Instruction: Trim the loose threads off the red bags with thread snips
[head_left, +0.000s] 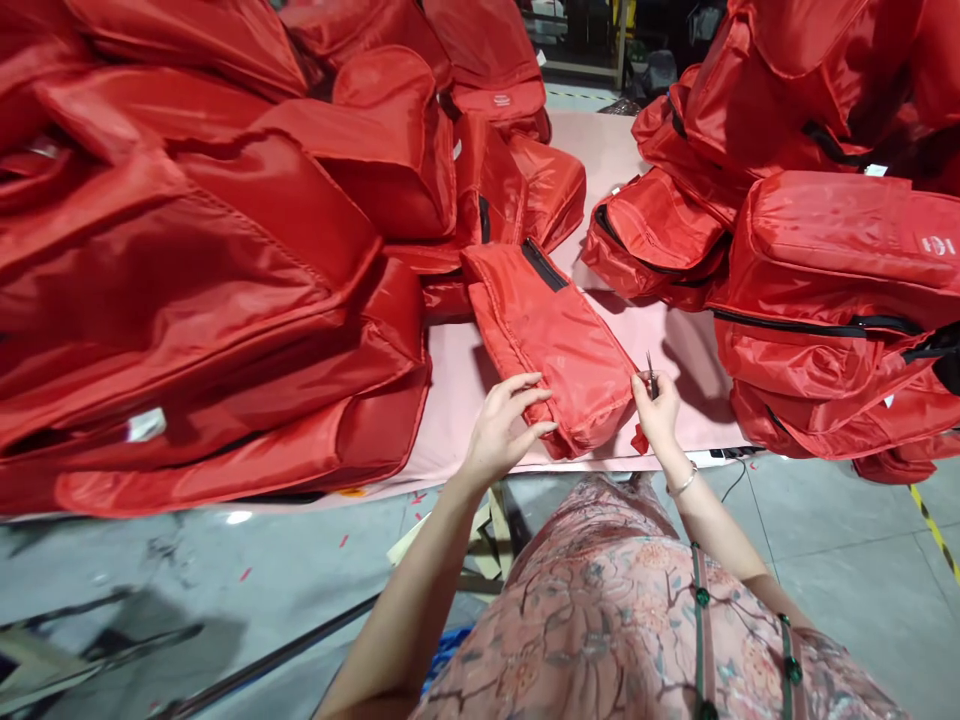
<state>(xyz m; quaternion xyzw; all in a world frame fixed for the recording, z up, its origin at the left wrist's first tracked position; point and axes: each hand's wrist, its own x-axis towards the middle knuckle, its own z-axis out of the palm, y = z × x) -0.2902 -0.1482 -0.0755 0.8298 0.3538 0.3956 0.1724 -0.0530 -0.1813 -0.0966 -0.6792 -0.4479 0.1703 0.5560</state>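
Note:
A red fabric pouch [570, 345] with a black strip [544, 264] near its far end lies slantwise on the pink-covered table. My left hand [506, 425] rests at its near left corner, fingers apart and touching the fabric. At the near right corner, my right hand [656, 400] has its fingers closed around small dark snips [651, 378], their tips pointing away from me. The thumb and index finger of this hand also meet the pouch's edge. A small red scrap of fabric [640, 440] hangs just below them.
Large red bags [187, 290] are heaped on the left side of the table [450, 400]. More red backpacks [840, 260] with black zippers are piled on the right. Beyond the front edge lies a grey floor [840, 540] with red scraps and metal stand parts at the lower left.

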